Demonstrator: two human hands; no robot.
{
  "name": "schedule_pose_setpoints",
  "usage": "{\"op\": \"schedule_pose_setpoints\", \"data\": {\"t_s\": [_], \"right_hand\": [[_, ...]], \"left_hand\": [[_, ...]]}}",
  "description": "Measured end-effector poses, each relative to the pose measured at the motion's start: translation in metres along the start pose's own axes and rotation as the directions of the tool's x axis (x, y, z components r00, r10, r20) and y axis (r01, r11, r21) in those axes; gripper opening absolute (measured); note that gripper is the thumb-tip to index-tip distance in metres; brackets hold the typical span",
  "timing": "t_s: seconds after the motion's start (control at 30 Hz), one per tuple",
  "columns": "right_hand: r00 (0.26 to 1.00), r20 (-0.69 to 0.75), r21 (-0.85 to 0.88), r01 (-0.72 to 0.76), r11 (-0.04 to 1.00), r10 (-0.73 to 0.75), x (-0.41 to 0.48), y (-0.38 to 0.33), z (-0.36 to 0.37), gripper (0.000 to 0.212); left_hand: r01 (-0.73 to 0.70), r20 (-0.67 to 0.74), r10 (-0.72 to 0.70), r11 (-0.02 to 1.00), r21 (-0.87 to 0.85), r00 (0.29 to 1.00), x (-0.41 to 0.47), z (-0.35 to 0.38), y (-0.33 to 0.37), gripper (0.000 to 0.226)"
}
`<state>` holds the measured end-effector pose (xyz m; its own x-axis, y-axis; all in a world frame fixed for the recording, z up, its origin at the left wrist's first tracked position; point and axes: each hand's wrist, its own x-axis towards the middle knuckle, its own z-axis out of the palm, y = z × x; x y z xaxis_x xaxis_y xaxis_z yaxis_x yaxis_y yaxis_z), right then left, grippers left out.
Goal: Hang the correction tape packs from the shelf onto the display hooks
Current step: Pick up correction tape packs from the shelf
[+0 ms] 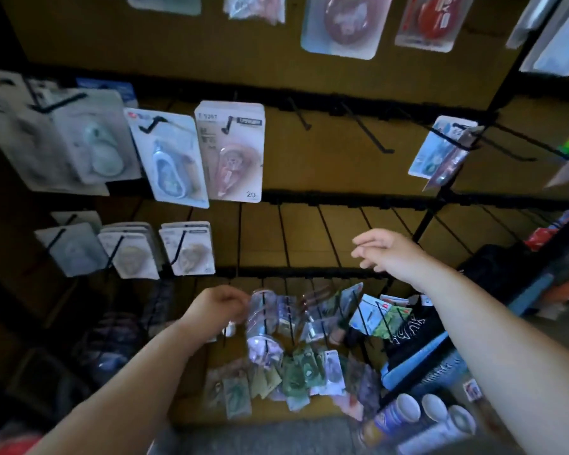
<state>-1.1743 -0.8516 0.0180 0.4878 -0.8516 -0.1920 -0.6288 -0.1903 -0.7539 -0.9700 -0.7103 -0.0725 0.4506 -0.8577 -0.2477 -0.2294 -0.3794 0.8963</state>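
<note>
Correction tape packs hang on black hooks across the brown display wall, among them a pink pack (pixel 232 152) and a blue one (pixel 170 159) in the middle row. Several bare hooks (pixel 368 133) stick out to their right. My left hand (pixel 216 311) is low down with its fingers curled, gripping the edge of a clear correction tape pack (pixel 263 311) among the lower hooks; motion blur hides the details. My right hand (pixel 383 251) hovers in front of the bare wire hooks of the third row, fingers loosely stretched and holding nothing.
Several small packs (pixel 296 376) crowd the bottom rows. A lone blue pack (pixel 440 149) hangs at the right by a black upright (pixel 467 152). Rolls and cups (pixel 418 412) stand at the lower right beside a blue box (pixel 418 359). More packs (pixel 342 24) hang in the top row.
</note>
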Motion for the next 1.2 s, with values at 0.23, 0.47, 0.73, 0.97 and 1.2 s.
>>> {"op": "schedule_pose_setpoints", "data": {"t_s": [0.23, 0.47, 0.73, 0.97, 1.2], "right_hand": [[0.982, 0.189, -0.037, 0.023, 0.999, -0.016, -0.031, 0.002, 0.061, 0.038], [0.905, 0.410, -0.056, 0.146, 0.988, -0.111, -0.030, -0.001, 0.123, 0.034], [0.682, 0.729, -0.111, 0.206, 0.972, -0.061, -0.005, 0.045, 0.192, 0.034], [0.654, 0.755, -0.147, 0.095, 0.984, 0.050, 0.033, 0.159, 0.278, 0.032], [0.721, 0.687, -0.128, -0.005, 0.992, 0.092, 0.085, 0.277, 0.354, 0.025]], "left_hand": [[0.134, -0.053, -0.137, 0.990, -0.051, 0.989, -0.068, -0.004, -0.046, 0.033], [0.173, -0.226, -0.203, 0.974, -0.146, 0.953, -0.087, -0.024, -0.069, 0.028], [0.287, -0.409, -0.403, 0.905, -0.315, 0.819, -0.107, 0.007, -0.139, 0.021], [0.393, -0.372, -0.536, 0.830, -0.396, 0.758, -0.093, 0.076, -0.250, 0.023], [0.403, -0.358, -0.510, 0.852, -0.333, 0.782, -0.019, 0.128, -0.363, 0.026]]}}
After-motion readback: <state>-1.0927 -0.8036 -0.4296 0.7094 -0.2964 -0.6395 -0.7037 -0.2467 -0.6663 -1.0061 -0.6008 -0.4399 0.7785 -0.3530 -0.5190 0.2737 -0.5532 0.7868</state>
